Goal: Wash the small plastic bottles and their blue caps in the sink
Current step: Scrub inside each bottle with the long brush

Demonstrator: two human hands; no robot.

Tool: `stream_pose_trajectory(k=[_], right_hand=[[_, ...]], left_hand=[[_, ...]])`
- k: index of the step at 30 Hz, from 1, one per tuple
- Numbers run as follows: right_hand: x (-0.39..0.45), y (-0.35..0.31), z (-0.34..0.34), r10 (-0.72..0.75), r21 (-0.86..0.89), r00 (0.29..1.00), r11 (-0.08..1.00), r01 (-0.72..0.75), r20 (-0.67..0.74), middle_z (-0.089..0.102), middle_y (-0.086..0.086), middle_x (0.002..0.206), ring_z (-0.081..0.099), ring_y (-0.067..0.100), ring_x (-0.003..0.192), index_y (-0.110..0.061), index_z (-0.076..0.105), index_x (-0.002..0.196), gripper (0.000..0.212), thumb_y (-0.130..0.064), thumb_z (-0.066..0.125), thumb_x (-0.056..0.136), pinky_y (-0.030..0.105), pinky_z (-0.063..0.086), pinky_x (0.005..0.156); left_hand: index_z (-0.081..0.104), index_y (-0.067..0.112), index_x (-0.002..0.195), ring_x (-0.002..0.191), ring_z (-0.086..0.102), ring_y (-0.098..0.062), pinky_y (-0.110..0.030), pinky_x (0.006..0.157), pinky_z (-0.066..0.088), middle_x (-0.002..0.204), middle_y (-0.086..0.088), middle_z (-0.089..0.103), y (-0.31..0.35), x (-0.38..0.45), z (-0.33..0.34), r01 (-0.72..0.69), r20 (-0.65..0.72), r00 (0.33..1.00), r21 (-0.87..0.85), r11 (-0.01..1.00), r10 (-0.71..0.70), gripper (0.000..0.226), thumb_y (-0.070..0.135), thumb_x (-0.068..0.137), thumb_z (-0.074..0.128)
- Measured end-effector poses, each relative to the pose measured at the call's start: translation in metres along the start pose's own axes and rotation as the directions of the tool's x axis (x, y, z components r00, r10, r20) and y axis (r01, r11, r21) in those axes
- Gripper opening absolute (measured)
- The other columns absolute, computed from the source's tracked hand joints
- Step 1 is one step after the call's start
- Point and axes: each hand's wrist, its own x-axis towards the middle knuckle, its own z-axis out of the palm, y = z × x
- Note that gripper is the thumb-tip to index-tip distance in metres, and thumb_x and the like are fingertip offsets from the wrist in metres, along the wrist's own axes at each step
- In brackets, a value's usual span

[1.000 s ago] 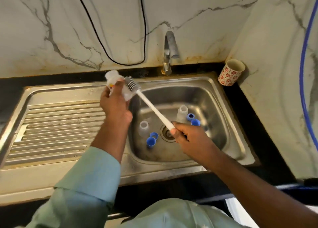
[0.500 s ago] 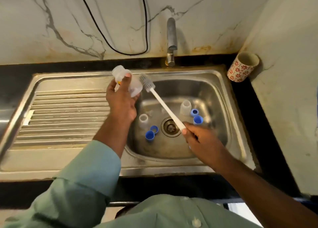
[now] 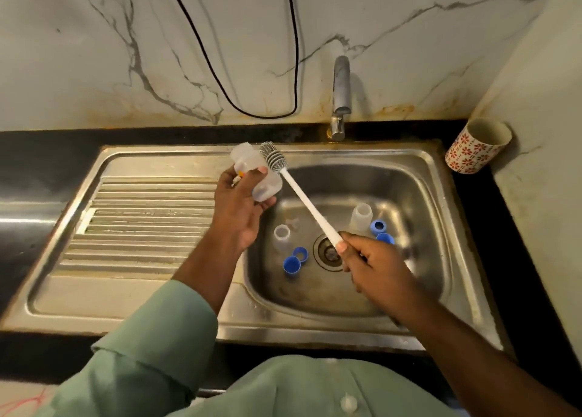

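Left hand (image 3: 237,210) grips one bottle (image 3: 256,177) above the sink (image 3: 434,196) edge; right hand (image 3: 374,267) clasps the brush (image 3: 273,158), head beside it. Two bottles (image 3: 282,236) and four blue caps (image 3: 292,264) sit in the basin, apparently unwashed. Tap (image 3: 341,95) dry.

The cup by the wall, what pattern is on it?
Red flowers on white, on the cup, clearest in the head view.
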Motion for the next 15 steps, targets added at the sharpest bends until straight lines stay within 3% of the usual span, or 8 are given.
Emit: stream_pose_trajectory(k=[3,6,9,13,15], right_hand=[[-0.006,-0.002,0.006,0.020,-0.015,0.999,1.000,-0.019,0.030,0.053,-0.003,0.060,0.044,0.004,0.048,-0.028,0.063,0.079,0.025,-0.030,0.049,0.100,0.031,0.044,0.051],[-0.012,-0.007,0.012,0.022,-0.075,0.997,0.997,-0.016,0.074,0.057,0.005,0.065,0.042,0.003,0.048,-0.029,0.066,0.084,0.024,-0.032,0.048,0.099,0.026,0.040,0.050],[-0.009,-0.028,0.030,-0.021,-0.044,0.999,0.999,0.019,-0.043,0.057,-0.014,0.059,0.049,-0.001,0.051,-0.034,0.055,0.068,0.034,-0.025,0.048,0.101,0.014,0.036,0.054],[-0.026,-0.039,0.042,-0.008,-0.061,1.000,0.998,0.008,0.002,0.055,-0.021,0.056,0.045,0.002,0.050,-0.045,0.059,0.067,0.039,-0.027,0.048,0.100,0.020,0.037,0.053],[-0.033,-0.042,0.049,0.013,-0.038,1.000,0.999,-0.012,0.015,0.053,-0.015,0.056,0.042,0.003,0.050,-0.057,0.059,0.070,0.041,-0.030,0.048,0.100,0.025,0.039,0.053]], left_hand=[[0.046,0.007,0.140,0.103,0.065,-0.032,-0.037,0.069,0.056,0.130,-0.021,0.060,0.007,0.011,-0.018,0.004,0.002,1.000,-0.052,0.999,-0.004,0.065,0.014,0.081,0.072],[0.047,0.006,0.139,0.100,0.064,-0.030,-0.037,0.070,0.055,0.125,-0.021,0.062,0.015,0.009,-0.026,0.041,0.027,0.999,-0.063,0.997,-0.039,0.074,0.019,0.070,0.071],[0.047,0.007,0.139,0.097,0.062,-0.027,-0.033,0.064,0.055,0.117,-0.016,0.061,0.014,-0.002,-0.022,0.081,0.108,0.991,0.029,0.996,-0.084,0.074,0.017,0.070,0.069],[0.043,0.013,0.142,0.101,0.066,-0.032,-0.047,0.083,0.056,0.120,-0.019,0.062,0.028,0.005,-0.038,0.034,0.066,0.997,-0.129,0.991,-0.026,0.067,0.004,0.079,0.066],[0.043,0.016,0.141,0.099,0.067,-0.032,-0.049,0.086,0.055,0.117,-0.017,0.064,0.032,0.003,-0.044,0.035,0.062,0.998,-0.079,0.996,-0.030,0.063,0.002,0.084,0.066]])
